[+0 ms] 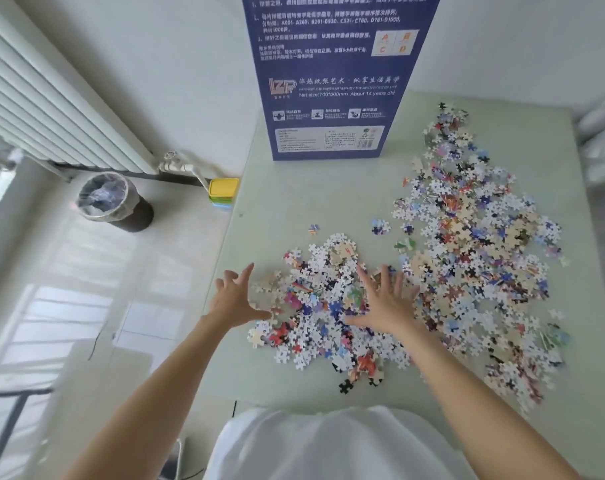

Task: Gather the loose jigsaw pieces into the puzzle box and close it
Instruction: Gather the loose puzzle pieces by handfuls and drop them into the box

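Observation:
Loose jigsaw pieces lie on a pale green table (294, 188) in two heaps: a nearer pile (328, 306) in front of me and a long spread (481, 244) running up the right side. The blue puzzle box (332, 84) stands upright at the table's far edge, its printed face toward me. My left hand (233, 299) hovers with fingers spread at the near pile's left edge. Also open with fingers apart, my right hand (386, 299) rests on that pile's right side. Neither hand holds a piece.
A white radiator (52, 109) runs along the wall at left, with a lined waste bin (112, 202) on the floor below it. Stacked yellow and green containers (223, 194) sit by the table's left edge. A few stray pieces (380, 226) lie between the heaps.

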Action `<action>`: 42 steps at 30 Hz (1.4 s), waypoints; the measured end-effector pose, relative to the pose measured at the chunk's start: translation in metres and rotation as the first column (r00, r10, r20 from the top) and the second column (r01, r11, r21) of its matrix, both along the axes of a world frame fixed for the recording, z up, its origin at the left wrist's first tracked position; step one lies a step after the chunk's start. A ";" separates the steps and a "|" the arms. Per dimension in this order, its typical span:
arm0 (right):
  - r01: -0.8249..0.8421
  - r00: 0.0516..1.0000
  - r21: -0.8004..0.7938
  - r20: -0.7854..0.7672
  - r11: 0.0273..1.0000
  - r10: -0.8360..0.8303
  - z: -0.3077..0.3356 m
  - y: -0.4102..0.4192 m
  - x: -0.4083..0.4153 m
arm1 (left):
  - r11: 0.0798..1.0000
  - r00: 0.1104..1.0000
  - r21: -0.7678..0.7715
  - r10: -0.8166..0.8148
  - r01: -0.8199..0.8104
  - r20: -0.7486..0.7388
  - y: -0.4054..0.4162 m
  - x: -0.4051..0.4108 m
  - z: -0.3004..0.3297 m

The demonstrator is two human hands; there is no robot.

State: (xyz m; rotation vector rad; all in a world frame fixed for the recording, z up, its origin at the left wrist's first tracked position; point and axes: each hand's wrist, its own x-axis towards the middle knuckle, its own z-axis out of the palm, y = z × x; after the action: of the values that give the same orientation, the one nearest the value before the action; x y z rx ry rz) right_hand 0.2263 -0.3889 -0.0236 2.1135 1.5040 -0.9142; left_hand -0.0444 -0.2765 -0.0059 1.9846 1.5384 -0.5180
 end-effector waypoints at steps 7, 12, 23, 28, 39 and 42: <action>-0.038 0.999 0.223 -0.012 0.974 0.042 -0.002 -0.009 -0.028 | 0.995 0.995 -0.015 -0.096 0.096 0.034 -0.038 -0.005 -0.018; 0.009 0.998 0.331 -0.056 0.943 0.010 -0.003 -0.002 -0.033 | 1.000 0.981 0.028 -0.018 0.013 0.192 -0.035 0.020 -0.020; 0.324 0.942 0.270 -0.175 0.906 -0.285 -0.002 0.011 -0.005 | 0.999 0.919 -0.032 0.052 -0.043 0.390 -0.017 0.081 -0.025; 0.287 0.957 0.272 -0.134 0.919 -0.259 -0.002 0.023 -0.027 | 1.000 0.960 -0.002 -0.009 0.010 0.279 -0.014 0.086 -0.021; 0.334 0.937 0.248 -0.191 0.909 -0.293 -0.008 0.032 -0.037 | 0.998 0.946 -0.008 -0.053 0.058 0.321 -0.012 0.097 -0.028; 0.316 0.941 0.254 -0.204 0.914 -0.269 -0.009 0.030 -0.037 | 0.995 0.947 0.040 -0.097 0.089 0.306 -0.013 0.097 -0.029</action>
State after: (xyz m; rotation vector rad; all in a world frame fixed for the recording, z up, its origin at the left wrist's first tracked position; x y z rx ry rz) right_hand 0.1892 -0.3588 -0.0325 2.5832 1.4953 -1.0524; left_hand 0.0530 -0.2892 -0.0351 2.0517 1.2694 -0.2107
